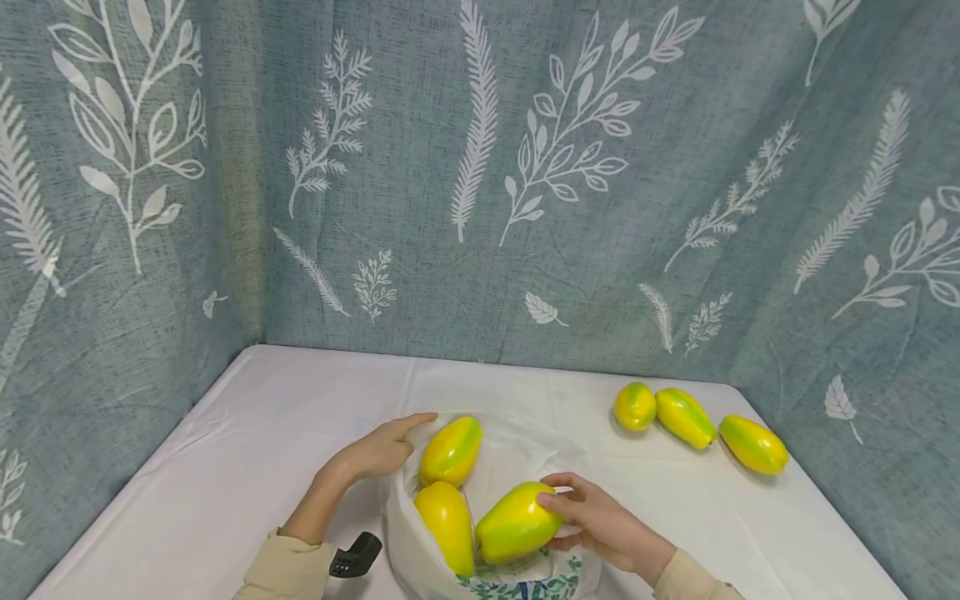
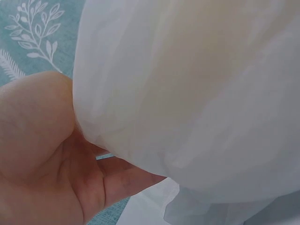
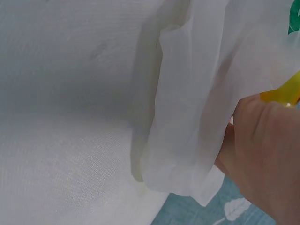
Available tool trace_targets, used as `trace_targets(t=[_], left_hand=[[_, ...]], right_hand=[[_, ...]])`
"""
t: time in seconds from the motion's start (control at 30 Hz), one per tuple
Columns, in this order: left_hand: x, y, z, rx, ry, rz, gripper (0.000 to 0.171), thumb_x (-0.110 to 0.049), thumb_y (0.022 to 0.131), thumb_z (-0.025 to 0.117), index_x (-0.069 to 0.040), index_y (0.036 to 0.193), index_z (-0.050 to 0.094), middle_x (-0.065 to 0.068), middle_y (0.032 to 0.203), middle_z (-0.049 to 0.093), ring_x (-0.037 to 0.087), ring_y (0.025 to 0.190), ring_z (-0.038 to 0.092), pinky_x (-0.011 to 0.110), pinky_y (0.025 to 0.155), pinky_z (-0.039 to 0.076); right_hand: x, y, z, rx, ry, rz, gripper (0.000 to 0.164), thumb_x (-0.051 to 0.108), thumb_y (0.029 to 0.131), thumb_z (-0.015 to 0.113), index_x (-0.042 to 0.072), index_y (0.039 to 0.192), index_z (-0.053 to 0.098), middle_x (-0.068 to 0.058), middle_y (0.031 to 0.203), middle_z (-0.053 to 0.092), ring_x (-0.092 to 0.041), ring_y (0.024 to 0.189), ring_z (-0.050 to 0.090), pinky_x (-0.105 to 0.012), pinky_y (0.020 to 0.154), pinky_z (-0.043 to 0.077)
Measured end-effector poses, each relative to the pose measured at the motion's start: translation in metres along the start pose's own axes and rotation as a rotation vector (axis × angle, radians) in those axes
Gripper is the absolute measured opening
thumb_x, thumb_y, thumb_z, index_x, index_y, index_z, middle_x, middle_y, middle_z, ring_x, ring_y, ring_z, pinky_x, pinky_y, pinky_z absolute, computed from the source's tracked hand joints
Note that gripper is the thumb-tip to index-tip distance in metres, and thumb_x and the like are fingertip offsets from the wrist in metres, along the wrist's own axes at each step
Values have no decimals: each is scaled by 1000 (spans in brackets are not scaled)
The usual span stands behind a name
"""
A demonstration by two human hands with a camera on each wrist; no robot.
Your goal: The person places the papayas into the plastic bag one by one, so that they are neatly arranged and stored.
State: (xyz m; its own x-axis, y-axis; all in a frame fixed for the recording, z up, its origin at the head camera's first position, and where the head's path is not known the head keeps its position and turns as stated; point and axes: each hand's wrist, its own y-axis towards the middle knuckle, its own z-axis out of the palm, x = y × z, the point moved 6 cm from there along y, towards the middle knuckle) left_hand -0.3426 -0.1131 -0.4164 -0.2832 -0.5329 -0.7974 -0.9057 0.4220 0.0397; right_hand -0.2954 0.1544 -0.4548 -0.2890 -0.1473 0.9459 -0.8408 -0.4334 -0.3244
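A white plastic bag with a green leaf print stands with its mouth facing up. My left hand grips its left rim, index finger stretched along the far edge; in the left wrist view the thin white film passes between thumb and fingers. Two yellow-green papayas lie inside at the left, an upper papaya and a lower papaya. With thumb and fingers around its right end, my right hand holds a third papaya at the bag's mouth. That hand's fingertips are partly hidden behind the fruit.
Three more papayas lie at the table's back right: a left one, a middle one and a right one. A white cloth covers the table. Blue-grey leaf-patterned curtains hang around it.
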Motion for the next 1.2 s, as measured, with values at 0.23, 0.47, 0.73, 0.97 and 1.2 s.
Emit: trace_targets(t=[0.23,0.47,0.73,0.97,1.2], left_hand=[[0,1,0,2,1,-12,57,9,84,33,4,140,42,23,144,39,42,135,28,58,108,20],[1,2,-1,-2,8,-14,57,9,85,33,3,140,42,23,144,39,43,135,28,58,108,20],[1,1,-1,-3,5,-16,57,9,85,33,3,141,42,23,144,38,42,135,28,58,108,19],[3,1,0,-3,0,-19,57,9,84,33,3,140,42,23,144,39,42,135,28,57,108,19],[3,3,1,-4,0,-11,58,10,83,33,4,140,42,22,144,39,42,135,28,57,108,20]], right_hand=[[-2,4,-1,30,-87,31,55,40,97,51,-3,131,42,-15,118,55,-27,101,59,-50,83,51],[0,4,-5,-32,-242,47,70,57,93,45,-6,124,51,-12,110,60,-26,96,61,-44,77,54],[8,9,-3,63,-378,21,50,45,97,47,1,120,58,-10,114,59,-26,101,58,-44,80,51],[13,19,1,248,-423,31,39,34,99,49,6,124,59,-5,118,59,-21,103,55,-45,86,48],[18,27,13,389,-530,36,35,34,98,50,14,125,58,-1,124,56,-19,108,52,-40,89,44]])
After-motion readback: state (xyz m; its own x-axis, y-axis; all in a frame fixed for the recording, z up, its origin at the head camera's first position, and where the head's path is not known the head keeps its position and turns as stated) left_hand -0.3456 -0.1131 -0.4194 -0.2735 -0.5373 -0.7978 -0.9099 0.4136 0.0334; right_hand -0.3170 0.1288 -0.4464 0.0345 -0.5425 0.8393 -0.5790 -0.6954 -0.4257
